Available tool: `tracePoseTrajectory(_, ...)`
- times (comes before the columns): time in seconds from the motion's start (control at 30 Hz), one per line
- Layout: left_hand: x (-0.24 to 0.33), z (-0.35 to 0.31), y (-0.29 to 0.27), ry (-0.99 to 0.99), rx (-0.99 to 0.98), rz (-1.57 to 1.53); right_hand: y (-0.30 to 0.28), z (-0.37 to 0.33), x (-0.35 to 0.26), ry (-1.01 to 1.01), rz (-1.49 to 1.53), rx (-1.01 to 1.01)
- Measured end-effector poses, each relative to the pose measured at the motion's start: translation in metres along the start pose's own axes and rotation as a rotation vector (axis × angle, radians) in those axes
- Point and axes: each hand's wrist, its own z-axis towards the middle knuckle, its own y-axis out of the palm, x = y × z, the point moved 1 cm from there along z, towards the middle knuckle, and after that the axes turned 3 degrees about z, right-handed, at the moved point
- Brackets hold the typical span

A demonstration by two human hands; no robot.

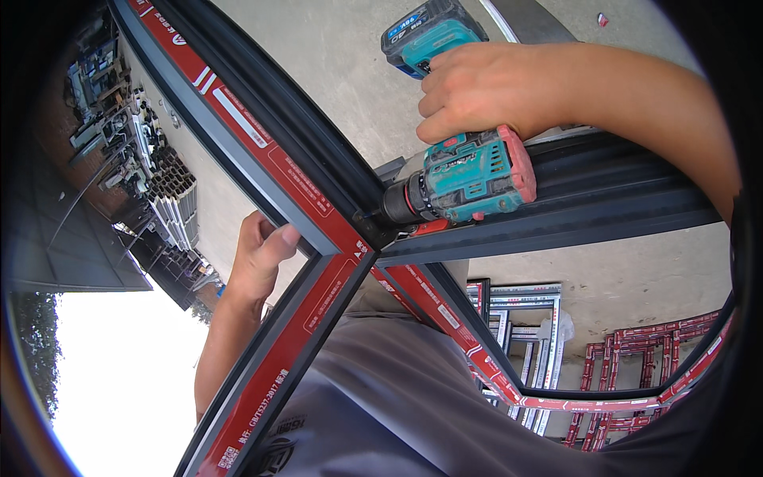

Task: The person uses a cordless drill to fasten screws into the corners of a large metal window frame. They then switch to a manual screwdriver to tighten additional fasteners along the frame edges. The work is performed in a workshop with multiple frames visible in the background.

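My right hand [485, 89] is wrapped round the grip of a teal and black cordless drill [473, 176]. Its chuck points left into the inner corner of a dark metal window frame [298, 238] covered with red protective film; the bit's tip is hard to make out in the shadow there. The drill's battery [433, 36] sticks out beyond my fingers. On the other side of the corner, my left hand [266, 253] grips the frame's edge, thumb on the near side and the other fingers partly hidden. A small red piece [429, 228] lies beneath the chuck, its kind unclear.
Several red-filmed frames [616, 350] and silver-white frames [536, 314] are on the concrete floor at lower right. Stacked metal profiles [171, 191] are at far left. A frame bar passes close in front of my grey shirt [413, 389].
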Motion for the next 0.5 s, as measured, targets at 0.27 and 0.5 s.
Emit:
tracePoseTrajectory(0.27, 0.002, 0.0005, 0.0013, 0.002, -0.011, -0.002, -0.002, 0.0011, 0.0011, -0.046, -0.037, 0.037)
tracePoseTrajectory(0.5, 0.0032, -0.0001, 0.0028, -0.024, 0.022, 0.015, -0.0058, 0.0038, 0.0001, -0.08, -0.129, 0.059)
